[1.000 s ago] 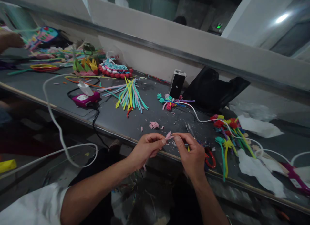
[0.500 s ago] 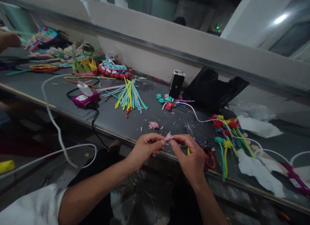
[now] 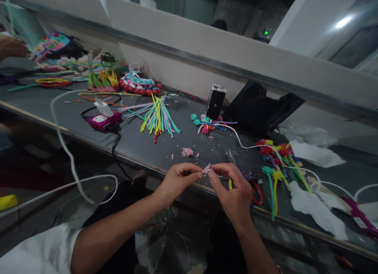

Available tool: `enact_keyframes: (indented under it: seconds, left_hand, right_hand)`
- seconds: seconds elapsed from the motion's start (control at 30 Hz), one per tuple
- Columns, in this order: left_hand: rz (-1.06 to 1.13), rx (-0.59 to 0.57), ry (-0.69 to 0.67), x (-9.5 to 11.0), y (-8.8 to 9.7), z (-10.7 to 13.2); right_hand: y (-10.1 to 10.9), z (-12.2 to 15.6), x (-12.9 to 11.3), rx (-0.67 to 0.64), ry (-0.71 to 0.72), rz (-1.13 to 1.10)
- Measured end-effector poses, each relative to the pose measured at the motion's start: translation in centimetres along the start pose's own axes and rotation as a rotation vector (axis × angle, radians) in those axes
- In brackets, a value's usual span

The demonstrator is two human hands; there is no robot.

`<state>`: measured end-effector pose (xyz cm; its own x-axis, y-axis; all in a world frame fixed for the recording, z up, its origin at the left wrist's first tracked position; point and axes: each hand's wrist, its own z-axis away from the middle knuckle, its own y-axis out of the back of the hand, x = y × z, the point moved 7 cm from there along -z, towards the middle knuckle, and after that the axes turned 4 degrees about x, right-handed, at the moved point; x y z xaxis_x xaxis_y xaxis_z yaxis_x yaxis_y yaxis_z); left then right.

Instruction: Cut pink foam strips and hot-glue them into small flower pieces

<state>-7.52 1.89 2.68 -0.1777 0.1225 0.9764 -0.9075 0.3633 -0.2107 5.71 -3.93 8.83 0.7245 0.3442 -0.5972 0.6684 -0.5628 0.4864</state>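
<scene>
Between both hands, just above the table's front edge, is a small pink fuzzy flower piece (image 3: 207, 169). My left hand (image 3: 180, 179) pinches it from the left with thumb and fingertips. From the other side my right hand (image 3: 232, 187) grips it, also between thumb and fingers. A little pile of pink fuzzy pieces (image 3: 187, 152) lies on the table beyond my left hand. Scissors with red and yellow handles (image 3: 256, 192) are partly hidden behind my right hand. A teal pipe-cleaner flower (image 3: 267, 171) and a yellow one (image 3: 277, 176) lie to the right.
A bundle of yellow, teal and lilac pipe cleaners (image 3: 159, 115) lies left of centre. Behind stand a black box (image 3: 216, 102) and a black bag (image 3: 261, 108). A purple power strip (image 3: 104, 121) and white cable (image 3: 66, 148) are at left. Another person's hand (image 3: 13, 47) shows far left.
The pink piece has turned between my fingers and looks narrower now. My right hand has shifted very slightly right. At far left the other person's hand has moved slightly.
</scene>
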Motion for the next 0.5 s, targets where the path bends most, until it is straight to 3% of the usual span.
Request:
enact_keyframes:
  seconds: [0.5]
  left_hand:
    - [-0.016, -0.012, -0.016, -0.13, -0.02, 0.07]
  right_hand:
    - [-0.04, -0.08, -0.03, 0.014, -0.028, 0.001]
